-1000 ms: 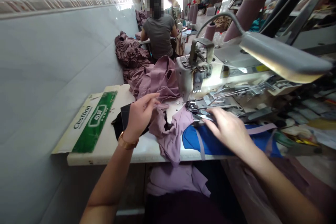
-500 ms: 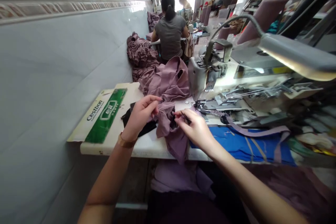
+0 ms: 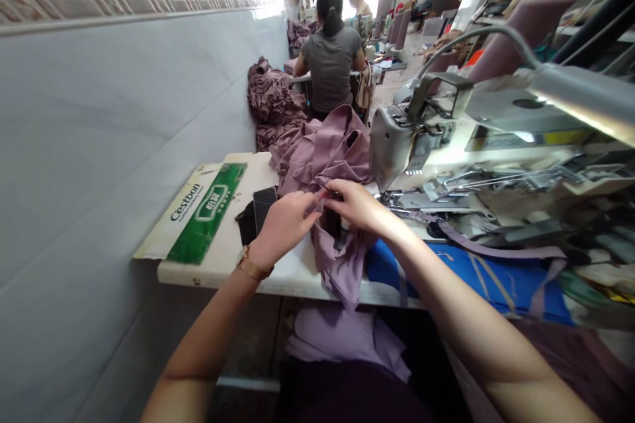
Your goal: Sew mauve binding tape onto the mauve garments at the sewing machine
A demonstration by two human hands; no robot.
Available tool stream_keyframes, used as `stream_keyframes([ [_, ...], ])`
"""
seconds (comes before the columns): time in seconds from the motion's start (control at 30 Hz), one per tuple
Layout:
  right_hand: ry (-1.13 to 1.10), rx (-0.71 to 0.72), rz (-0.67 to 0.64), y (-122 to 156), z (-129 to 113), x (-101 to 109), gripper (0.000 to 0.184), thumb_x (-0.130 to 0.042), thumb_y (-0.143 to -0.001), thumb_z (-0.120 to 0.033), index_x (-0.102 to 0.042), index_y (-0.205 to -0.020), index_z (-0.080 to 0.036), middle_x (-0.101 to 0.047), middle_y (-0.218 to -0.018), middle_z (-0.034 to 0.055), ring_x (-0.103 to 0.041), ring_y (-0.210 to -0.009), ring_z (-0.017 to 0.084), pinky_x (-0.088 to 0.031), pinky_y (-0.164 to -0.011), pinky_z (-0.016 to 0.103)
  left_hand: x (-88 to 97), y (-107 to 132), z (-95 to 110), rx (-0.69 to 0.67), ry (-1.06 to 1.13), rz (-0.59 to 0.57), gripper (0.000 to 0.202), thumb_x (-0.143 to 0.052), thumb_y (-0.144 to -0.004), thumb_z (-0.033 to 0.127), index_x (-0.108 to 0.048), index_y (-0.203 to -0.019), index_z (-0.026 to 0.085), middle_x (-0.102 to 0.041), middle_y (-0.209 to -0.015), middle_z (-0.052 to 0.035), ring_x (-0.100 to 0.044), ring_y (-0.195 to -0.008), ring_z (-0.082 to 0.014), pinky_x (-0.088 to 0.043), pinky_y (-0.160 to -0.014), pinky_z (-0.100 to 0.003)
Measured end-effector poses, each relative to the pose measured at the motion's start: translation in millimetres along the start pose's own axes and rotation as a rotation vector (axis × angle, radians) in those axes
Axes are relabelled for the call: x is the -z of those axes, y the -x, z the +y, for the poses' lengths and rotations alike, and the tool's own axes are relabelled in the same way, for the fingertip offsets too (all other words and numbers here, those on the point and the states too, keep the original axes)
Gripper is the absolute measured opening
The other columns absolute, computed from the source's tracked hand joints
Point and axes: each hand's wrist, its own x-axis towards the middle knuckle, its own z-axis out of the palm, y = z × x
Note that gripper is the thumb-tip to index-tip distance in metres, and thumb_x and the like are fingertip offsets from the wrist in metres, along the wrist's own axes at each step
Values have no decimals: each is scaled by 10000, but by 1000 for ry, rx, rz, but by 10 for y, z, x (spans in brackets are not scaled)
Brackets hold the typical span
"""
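Observation:
My left hand (image 3: 282, 228), with a gold watch at the wrist, pinches the top edge of a mauve garment (image 3: 342, 264) that hangs over the front of the white sewing table (image 3: 218, 261). My right hand (image 3: 354, 206) meets it from the right, fingers closed on the same fabric edge. A dark thin tool seems to lie under its fingers, but I cannot make it out. Both hands sit just left of the sewing machine (image 3: 411, 139) and its presser foot.
A heap of mauve fabric (image 3: 322, 152) lies behind my hands. A black piece (image 3: 258, 211) and a green Cestbon carton (image 3: 203, 215) sit at the left. Blue cloth (image 3: 476, 277) and a mauve strip (image 3: 496, 251) lie to the right. Another person (image 3: 330, 59) sews ahead, back turned. A wall runs along the left.
My right hand left the presser foot area and came left to the garment. Both hands have now drawn together at the fabric's top edge.

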Motion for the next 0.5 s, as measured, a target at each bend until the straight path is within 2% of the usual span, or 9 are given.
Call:
stream_keyframes([
  [0.07, -14, -8, 6, -8, -13, 54, 182, -572, -780, -92, -685, -906, -160, -714, -915, 28, -633, -871, 191, -436, -760, 250, -58, 8, 4, -5, -67, 30, 161, -589, -886, 235, -589, -1036, 178, -640, -952, -58, -599, -893, -222, -455, -769, -325],
  [0.2, -54, -37, -10, 3, -53, 112, 151, -564, -788, -142, -674, -891, -155, -708, -862, 23, -618, -822, 190, -428, -705, 246, -180, 43, 2, -47, -81, 132, 345, -610, -875, 237, -485, -1182, 139, -616, -1030, -90, -581, -904, -225, -466, -783, -337],
  [0.3, -101, -36, -36, 13, -73, 126, 129, -561, -804, -201, -660, -867, -148, -691, -822, 20, -601, -788, 186, -425, -690, 251, -235, 55, -12, -99, -87, 157, 233, -556, -902, 199, -510, -1127, 155, -610, -1001, -78, -566, -908, -218, -456, -807, -339],
  [0.5, -153, -19, -50, 23, -65, 133, 145, -578, -812, -269, -647, -850, -148, -680, -822, 20, -591, -808, 191, -424, -717, 258, -269, 17, -24, -89, -38, 190, 65, -502, -916, 154, -560, -932, 179, -592, -881, -42, -541, -850, -193, -429, -762, -316],
])
